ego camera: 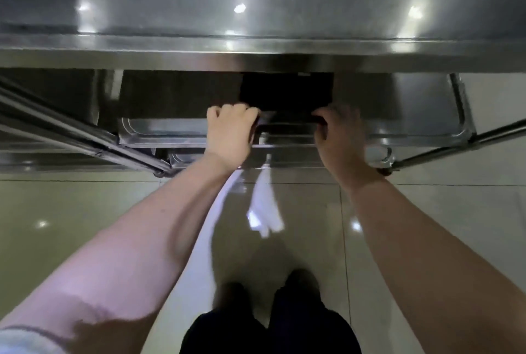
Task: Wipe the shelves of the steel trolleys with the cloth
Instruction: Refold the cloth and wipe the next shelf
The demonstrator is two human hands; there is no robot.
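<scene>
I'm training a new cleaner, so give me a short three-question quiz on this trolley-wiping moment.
1. True or false: the white cloth lies spread flat on a shelf.
2. What do the left hand and right hand grip? A) the trolley's dark handle bar B) a bucket C) a mop
3. Fill in: the cloth hangs down nearest the ____ hand, above the tiled floor.
Key: 1 false; 2 A; 3 left.

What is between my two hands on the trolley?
In the head view, a bare stretch of the dark handle bar runs between the left hand and right hand; the white cloth hangs below that gap.
</scene>
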